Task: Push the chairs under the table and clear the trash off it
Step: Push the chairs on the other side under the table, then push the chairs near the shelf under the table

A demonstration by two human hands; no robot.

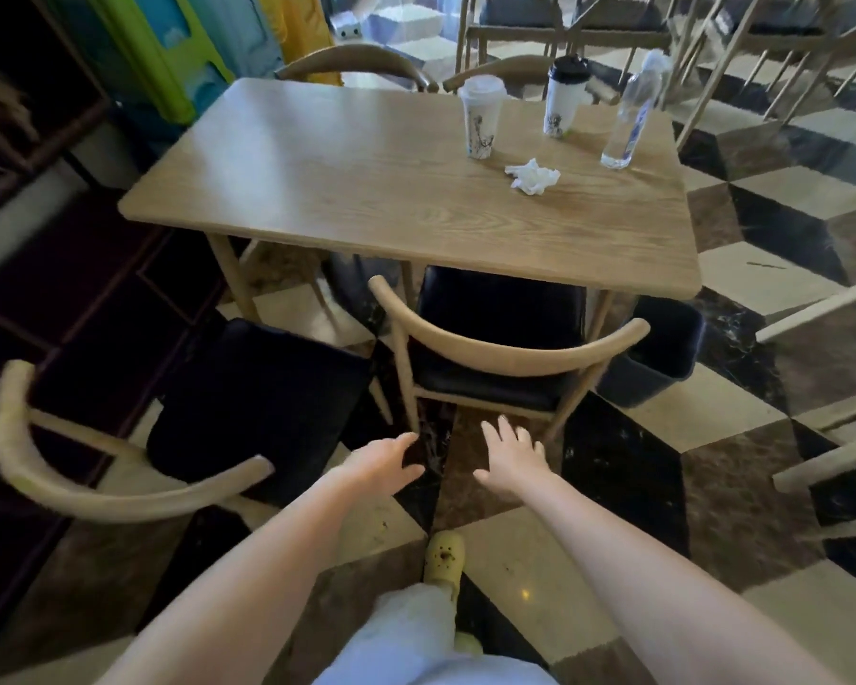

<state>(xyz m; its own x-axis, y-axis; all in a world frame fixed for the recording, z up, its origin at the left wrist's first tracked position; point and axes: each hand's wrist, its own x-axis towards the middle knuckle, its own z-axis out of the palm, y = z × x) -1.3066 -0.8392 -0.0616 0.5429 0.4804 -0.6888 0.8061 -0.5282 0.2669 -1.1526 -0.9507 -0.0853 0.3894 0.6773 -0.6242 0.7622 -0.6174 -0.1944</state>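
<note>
A wooden table [366, 190] stands on a checkered marble floor [762, 437], bearing two paper cups [481, 118], a plastic bottle [631, 121] and a crumpled napkin [533, 176]. One chair [505, 348] sits partly under it; another [134, 437] stands clear at left. A dark bin [658, 353] waits beside. Left hand [384, 462] and right hand [512, 457] reach forward, fingers spread, holding nothing.

Floor [742, 200]: chequered tiles in cream, brown and black.
Play structure [169, 47]: green, blue and yellow panels beyond the far left corner.
Dark shelving [31, 116]: along the left wall.
</note>
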